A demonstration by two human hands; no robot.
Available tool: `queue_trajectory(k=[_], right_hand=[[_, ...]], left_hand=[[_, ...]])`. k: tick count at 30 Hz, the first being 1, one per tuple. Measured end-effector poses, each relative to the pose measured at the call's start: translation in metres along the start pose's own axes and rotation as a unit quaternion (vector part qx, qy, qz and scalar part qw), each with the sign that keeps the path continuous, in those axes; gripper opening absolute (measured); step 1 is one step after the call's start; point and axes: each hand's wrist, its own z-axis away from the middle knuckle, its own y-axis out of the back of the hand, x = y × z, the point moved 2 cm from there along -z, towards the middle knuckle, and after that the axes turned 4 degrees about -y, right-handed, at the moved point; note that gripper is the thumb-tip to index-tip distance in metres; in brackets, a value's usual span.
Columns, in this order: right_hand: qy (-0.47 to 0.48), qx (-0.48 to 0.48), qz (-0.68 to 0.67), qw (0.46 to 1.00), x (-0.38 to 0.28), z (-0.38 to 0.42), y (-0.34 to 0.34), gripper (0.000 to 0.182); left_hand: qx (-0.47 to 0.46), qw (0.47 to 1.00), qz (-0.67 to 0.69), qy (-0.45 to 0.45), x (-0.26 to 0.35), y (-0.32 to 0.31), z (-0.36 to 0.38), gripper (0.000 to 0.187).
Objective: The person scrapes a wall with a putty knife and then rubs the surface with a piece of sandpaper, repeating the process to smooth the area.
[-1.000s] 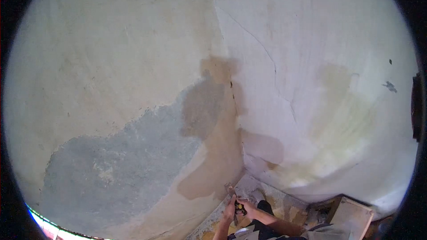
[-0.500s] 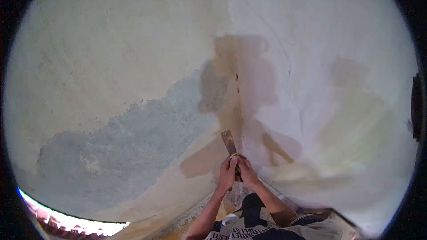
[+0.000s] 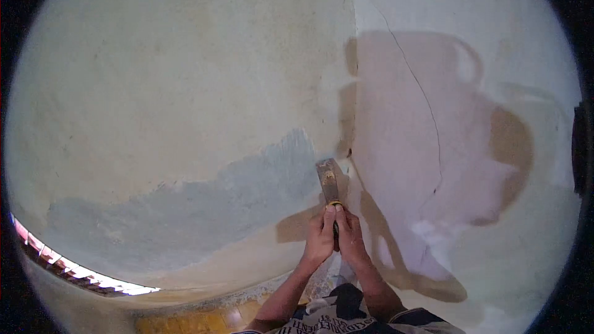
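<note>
My left hand (image 3: 320, 235) and my right hand (image 3: 350, 235) are clasped together around the handle of a metal scraper (image 3: 328, 180). Its flat, dirty blade points up and lies against the left wall, right beside the inner corner (image 3: 349, 86) where two walls meet. The blade touches the right end of a bare grey patch (image 3: 204, 207) where the pale coating is gone. Both forearms rise from the bottom middle of the view.
The right wall (image 3: 495, 55) is whitish, with a long thin crack (image 3: 427, 111) running down it and my shadow across it. A bright strip of a tiled roof (image 3: 80, 269) shows at the lower left. A patterned garment (image 3: 337, 318) sits at the bottom edge.
Both hands have lifted the scraper from near the floor up the corner to the edge of the grey patch. The view has swung upward and left, hiding the floor debris.
</note>
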Motion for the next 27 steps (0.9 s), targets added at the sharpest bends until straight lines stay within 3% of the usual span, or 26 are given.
queue_trajectory(k=[5, 8, 11, 14, 16, 17, 20, 23, 26, 27], right_hand=[[0.035, 0.006, 0.027, 0.999, -0.008, -0.021, -0.001, 0.044], [0.031, -0.001, 0.033, 0.999, 0.009, -0.021, 0.003, 0.041], [0.037, 0.015, 0.027, 0.999, 0.008, -0.021, 0.003, 0.043], [0.047, 0.032, 0.032, 0.998, -0.022, -0.021, -0.001, 0.046], [0.081, 0.023, 0.060, 0.995, -0.053, -0.022, -0.003, 0.043], [0.025, -0.001, 0.049, 0.998, -0.033, -0.025, 0.001, 0.042], [0.029, 0.044, 0.159, 0.986, 0.025, -0.018, 0.008, 0.041], [0.025, 0.029, 0.109, 0.993, -0.005, -0.018, 0.004, 0.044], [0.033, 0.053, 0.109, 0.992, -0.042, -0.014, 0.002, 0.051], [0.033, 0.051, 0.112, 0.992, -0.042, -0.014, 0.002, 0.052]], left_hand=[[0.075, 0.975, -0.144, -0.149, 0.001, -0.006, -0.017, 0.047], [0.095, 0.984, -0.063, -0.137, 0.001, -0.012, -0.012, 0.038], [0.068, 0.995, -0.076, -0.002, -0.002, -0.013, -0.012, 0.039], [0.057, 0.993, -0.026, -0.098, 0.040, -0.004, -0.026, 0.042], [0.053, 0.995, -0.054, -0.070, 0.036, -0.002, -0.020, 0.044], [0.054, 0.994, -0.069, -0.069, 0.039, -0.001, -0.026, 0.046], [0.126, 0.969, -0.143, -0.155, -0.018, -0.018, -0.003, 0.046], [0.035, 0.999, -0.018, -0.025, -0.011, -0.011, -0.014, 0.047], [0.042, 0.997, 0.005, -0.063, 0.052, -0.004, -0.028, 0.047], [0.049, 0.997, 0.000, -0.061, 0.045, -0.006, -0.023, 0.047]])
